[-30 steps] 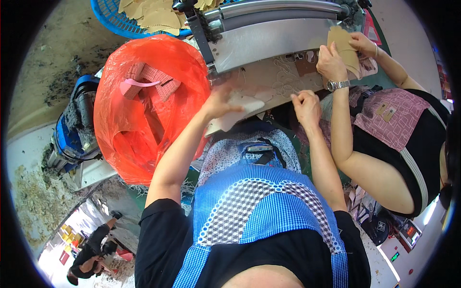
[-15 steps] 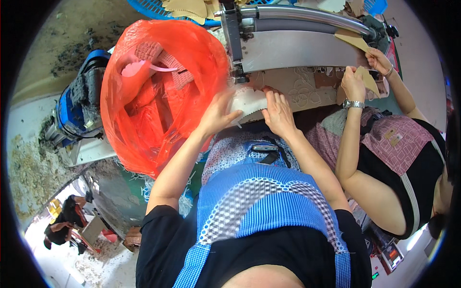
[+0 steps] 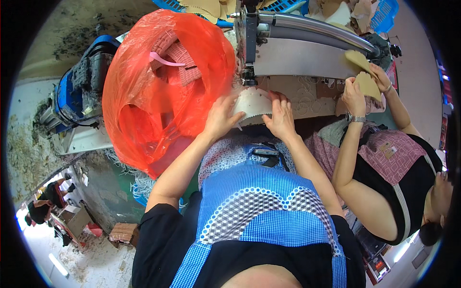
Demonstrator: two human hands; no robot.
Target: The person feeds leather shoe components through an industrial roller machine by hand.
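A white curved piece with a notched, zigzag edge [image 3: 253,103] is held up between my two hands, over the front edge of the work table. My left hand [image 3: 222,117] grips its left end, thumb in front and fingers partly hidden behind it. At the right end, my right hand [image 3: 281,117] pinches it, thumb low and fingers along the edge. A big red plastic bag [image 3: 139,96] stands just left of my left hand. Inside it lie pink textured pieces [image 3: 189,74] and a pink strip [image 3: 165,61].
Beyond my hands is a machine with a metal roller [image 3: 317,29] above a metal plate [image 3: 302,57]. White thread loops [image 3: 307,93] lie beneath it. At right, a co-worker's hands [image 3: 354,98] hold tan scalloped pieces [image 3: 367,86]. A blue motor [image 3: 72,98] sits left.
The white piece now shows more of its face between my hands, which keep hold of it. The co-worker's tan pieces have been brought closer together. The whole view has shifted slightly.
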